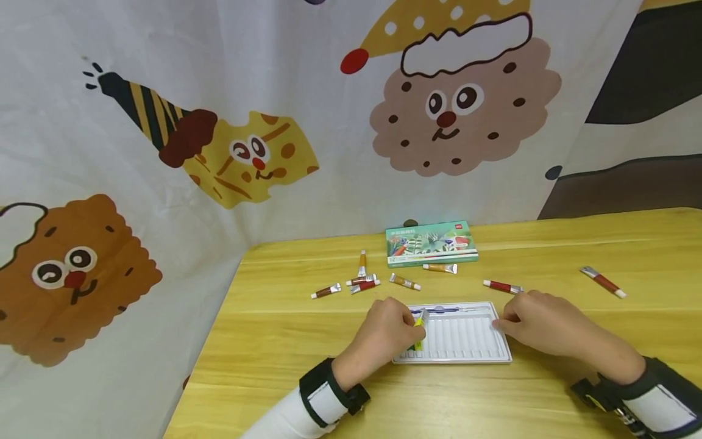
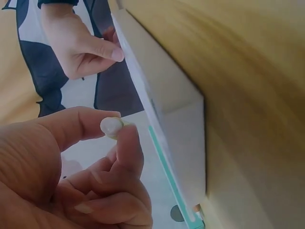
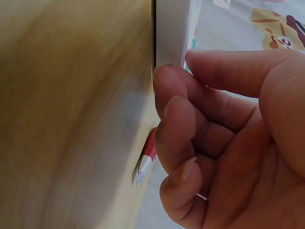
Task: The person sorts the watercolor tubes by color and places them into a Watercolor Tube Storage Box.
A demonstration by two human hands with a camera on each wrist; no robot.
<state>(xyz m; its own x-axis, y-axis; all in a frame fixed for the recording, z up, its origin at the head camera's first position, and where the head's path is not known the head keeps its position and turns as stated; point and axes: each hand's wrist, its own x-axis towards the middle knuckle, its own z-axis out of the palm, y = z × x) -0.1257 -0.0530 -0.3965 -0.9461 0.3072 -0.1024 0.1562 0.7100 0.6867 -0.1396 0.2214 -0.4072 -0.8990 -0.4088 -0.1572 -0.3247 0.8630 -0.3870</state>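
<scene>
My left hand (image 1: 384, 332) pinches a small yellow-green paint tube (image 1: 419, 322) over the left end of a white plastic tray (image 1: 507, 350). In the left wrist view, the tube's white cap (image 2: 111, 126) shows between thumb and forefinger. The tray has narrow slots and a thin paintbrush (image 1: 446, 310) along its far side. Below the left fingers, a bit of green shows in the leftmost slots, mostly hidden. At the tray's right end, my right hand (image 1: 548, 323) holds the rim, thumb on top and curled forefinger against the side wall (image 3: 171, 33).
Behind the tray lie several brown, red and ochre paint tubes, among them an ochre tube (image 1: 404, 281) and a dark brown tube (image 1: 326, 291). A red tube (image 1: 501, 286) lies by the right hand, a red-brown tube (image 1: 603, 281) farther right. A green box (image 1: 431, 244) stands near the curtain (image 1: 329, 213).
</scene>
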